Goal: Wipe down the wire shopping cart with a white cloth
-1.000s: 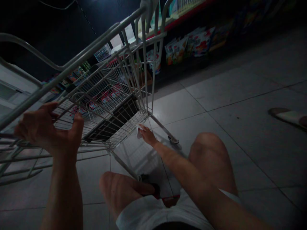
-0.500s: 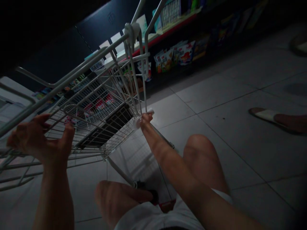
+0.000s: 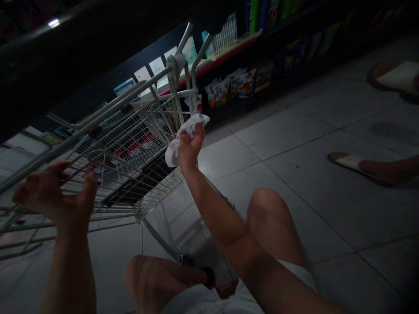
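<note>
A wire shopping cart (image 3: 144,172) stands tilted across the left half of the view. My left hand (image 3: 54,196) is at its near side, fingers curled over the thin wires and thumb held apart. In my right hand (image 3: 191,146) is a crumpled white cloth (image 3: 173,152), pinched between thumb and fingers. The cloth lies against the upright wires at the cart's corner, below a grey joint (image 3: 176,65) in the frame. Part of the cloth is hidden behind my fingers.
Behind the cart runs a store shelf with a red edge (image 3: 225,52), bearing books and, lower down, snack bags (image 3: 229,85). A person's feet in light shoes (image 3: 348,161) stand at the right on the tiled floor (image 3: 314,131). My bare knees are below.
My right hand has moved up along the cart's corner with the cloth, which now shows more fully. My left hand keeps its place on the wires. The other person's far foot has come further into view.
</note>
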Demonstrator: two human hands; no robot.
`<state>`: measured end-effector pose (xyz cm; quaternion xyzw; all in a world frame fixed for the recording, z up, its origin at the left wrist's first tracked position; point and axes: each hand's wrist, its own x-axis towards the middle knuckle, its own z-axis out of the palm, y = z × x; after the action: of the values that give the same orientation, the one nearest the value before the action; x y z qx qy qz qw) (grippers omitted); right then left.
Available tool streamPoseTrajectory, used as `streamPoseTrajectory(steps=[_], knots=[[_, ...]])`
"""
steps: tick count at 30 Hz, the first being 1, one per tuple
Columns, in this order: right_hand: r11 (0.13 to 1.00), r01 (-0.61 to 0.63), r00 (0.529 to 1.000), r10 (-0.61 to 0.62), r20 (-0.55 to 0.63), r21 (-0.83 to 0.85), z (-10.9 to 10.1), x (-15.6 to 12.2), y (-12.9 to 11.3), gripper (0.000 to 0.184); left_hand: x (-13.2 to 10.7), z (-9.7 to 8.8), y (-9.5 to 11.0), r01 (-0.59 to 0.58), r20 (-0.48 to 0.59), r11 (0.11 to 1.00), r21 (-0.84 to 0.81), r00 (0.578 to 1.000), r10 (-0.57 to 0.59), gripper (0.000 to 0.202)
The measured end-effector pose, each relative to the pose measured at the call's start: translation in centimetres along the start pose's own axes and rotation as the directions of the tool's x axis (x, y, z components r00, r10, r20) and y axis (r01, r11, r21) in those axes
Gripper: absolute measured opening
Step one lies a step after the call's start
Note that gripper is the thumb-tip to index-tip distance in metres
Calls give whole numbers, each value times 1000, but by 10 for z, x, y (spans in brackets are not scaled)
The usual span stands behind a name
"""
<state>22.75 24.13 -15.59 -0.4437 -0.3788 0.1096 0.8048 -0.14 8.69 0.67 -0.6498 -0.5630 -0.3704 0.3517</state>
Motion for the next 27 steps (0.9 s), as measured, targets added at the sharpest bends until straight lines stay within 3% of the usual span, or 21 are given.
streamPoseTrajectory(steps=[2,5,8,11,15,18,20,27], knots=[[996,-59,998,57,-35,-71,-12,-15,-7,57,-1,0,-5,-15,-6,1000,-9,1000,15,58],[982,-122,992,124,4,-147,-26,-43,-3,55,-4,0,-13,-40,-31,999,-17,999,39,60],[974,-120,993,115,-35,-190,-30,-58,1,56,-6,0,-20,-64,-44,998,-24,997,63,60],[983,-11,997,-4,-83,-184,-29,-44,-15,60,-8,-2,-25,-85,-31,996,-17,996,85,57],[969,208,977,-212,-20,-131,-29,0,-65,66,-11,-6,-30,-97,-17,995,-9,995,97,51],[945,269,962,-257,87,-185,-33,21,-101,67,-12,-8,-36,-121,-32,993,-12,992,121,49],[919,285,958,-265,107,-273,-37,20,-113,68,-12,-8,-40,-136,-39,991,-19,990,135,48],[864,402,911,-344,227,-304,-67,-23,-89,69,-11,-11,-44,-179,-74,984,-21,981,177,45]])
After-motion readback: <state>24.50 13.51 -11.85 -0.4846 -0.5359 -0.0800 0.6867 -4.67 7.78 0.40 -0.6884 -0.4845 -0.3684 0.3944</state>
